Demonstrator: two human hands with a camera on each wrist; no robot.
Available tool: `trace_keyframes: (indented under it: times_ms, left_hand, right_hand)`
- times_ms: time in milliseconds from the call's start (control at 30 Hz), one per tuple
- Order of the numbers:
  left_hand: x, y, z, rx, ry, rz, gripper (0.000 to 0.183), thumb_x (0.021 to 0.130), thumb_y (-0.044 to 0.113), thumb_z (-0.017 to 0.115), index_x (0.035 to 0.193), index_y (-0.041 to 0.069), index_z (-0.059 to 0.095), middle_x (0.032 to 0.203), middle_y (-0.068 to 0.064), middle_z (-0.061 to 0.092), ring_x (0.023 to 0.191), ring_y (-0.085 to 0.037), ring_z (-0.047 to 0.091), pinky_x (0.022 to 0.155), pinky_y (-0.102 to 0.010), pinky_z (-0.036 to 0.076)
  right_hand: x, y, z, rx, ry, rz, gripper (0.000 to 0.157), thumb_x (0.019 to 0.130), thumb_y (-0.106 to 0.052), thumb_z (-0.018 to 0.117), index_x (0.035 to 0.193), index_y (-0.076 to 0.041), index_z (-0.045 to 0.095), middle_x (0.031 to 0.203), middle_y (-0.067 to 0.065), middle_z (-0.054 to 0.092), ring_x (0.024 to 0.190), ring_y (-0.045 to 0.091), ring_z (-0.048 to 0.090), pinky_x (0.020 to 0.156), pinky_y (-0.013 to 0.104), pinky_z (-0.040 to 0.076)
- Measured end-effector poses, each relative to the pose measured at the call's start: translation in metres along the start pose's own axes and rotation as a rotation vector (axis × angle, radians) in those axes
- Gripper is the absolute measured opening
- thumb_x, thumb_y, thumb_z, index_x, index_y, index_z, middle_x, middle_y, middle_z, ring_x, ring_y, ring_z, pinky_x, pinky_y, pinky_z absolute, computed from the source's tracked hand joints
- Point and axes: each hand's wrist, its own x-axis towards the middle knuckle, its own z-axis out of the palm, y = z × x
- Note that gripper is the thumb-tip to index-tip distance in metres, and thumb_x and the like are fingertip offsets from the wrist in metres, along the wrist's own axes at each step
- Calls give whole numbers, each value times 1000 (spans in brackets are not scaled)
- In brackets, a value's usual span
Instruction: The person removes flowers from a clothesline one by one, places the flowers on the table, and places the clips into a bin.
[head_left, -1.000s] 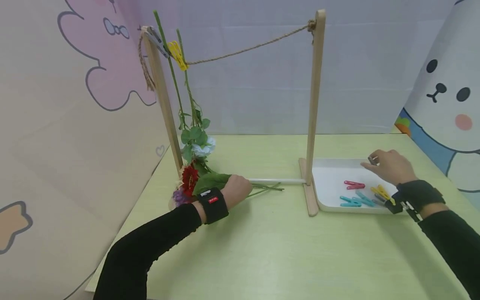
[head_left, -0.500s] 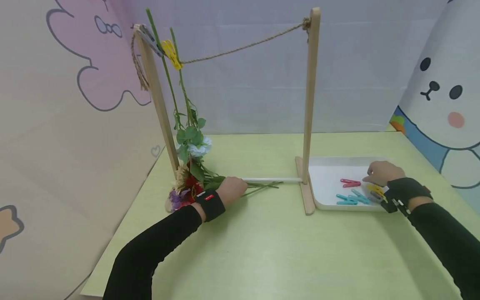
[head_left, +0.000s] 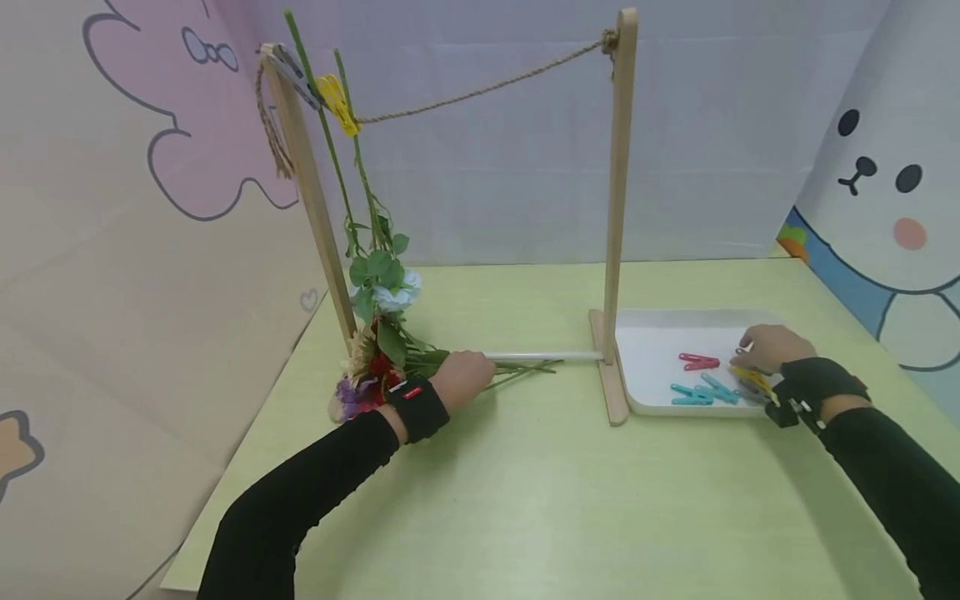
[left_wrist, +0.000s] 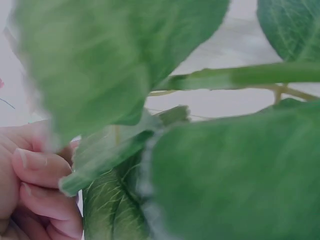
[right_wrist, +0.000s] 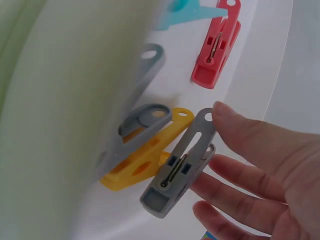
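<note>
My left hand (head_left: 461, 379) grips a bundle of green flower stems (head_left: 525, 367) low over the table; curled fingers (left_wrist: 42, 177) and big leaves (left_wrist: 230, 180) fill the left wrist view. Red and purple blooms (head_left: 356, 398) lie to the left of that wrist. Over the white tray (head_left: 652, 337), my right hand (head_left: 777, 348) pinches a grey clothespin (right_wrist: 177, 165) by its handle end, thumb on top and fingers beneath. Right beside it lie a yellow clothespin (right_wrist: 142, 155) and another grey clothespin (right_wrist: 135, 132). A red clothespin (right_wrist: 217, 47) sits farther off in the tray.
Between two wooden posts (head_left: 621, 183) a twine rope (head_left: 480, 92) sags. A grey clothespin (head_left: 296, 77) and a yellow clip (head_left: 339, 104) at its left end hold hanging flowers (head_left: 397, 292). Teal clothespins (head_left: 693, 395) lie in the tray. A white rod (head_left: 547, 356) joins the posts' feet.
My right hand has come down and slightly left into the tray, close to the yellow clothespin. My left hand keeps its grip on the stems; the blooms beside it have shifted. The head view has panned slightly.
</note>
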Motion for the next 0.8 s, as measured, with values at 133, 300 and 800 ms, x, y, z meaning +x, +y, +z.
trace_keyframes:
  times_ms: [133,300,800]
  left_hand:
    - [-9,6,-23,-15,4,1,28,87,-1,53,61,10,54,57,-1,53,52,-12,43,45,-31,43]
    - [-24,19,-55,-18,-19,-11,27,85,-1,58,61,9,51,58,1,49,54,-11,35,48,-29,41]
    - [-26,24,-61,-27,15,15,23,83,1,58,63,11,53,63,0,57,54,-11,40,49,-32,44]
  right_hand:
    - [-4,-2,-1,12,34,2,58,80,-33,67,109,15,51,96,29,58,77,32,53,62,41,45]
    - [-9,-9,-4,32,64,1,65,79,-39,68,109,16,51,101,33,56,80,36,53,63,43,45]
    - [-14,-22,-9,41,126,-28,63,81,-40,65,110,15,52,103,33,57,80,36,55,63,44,46]
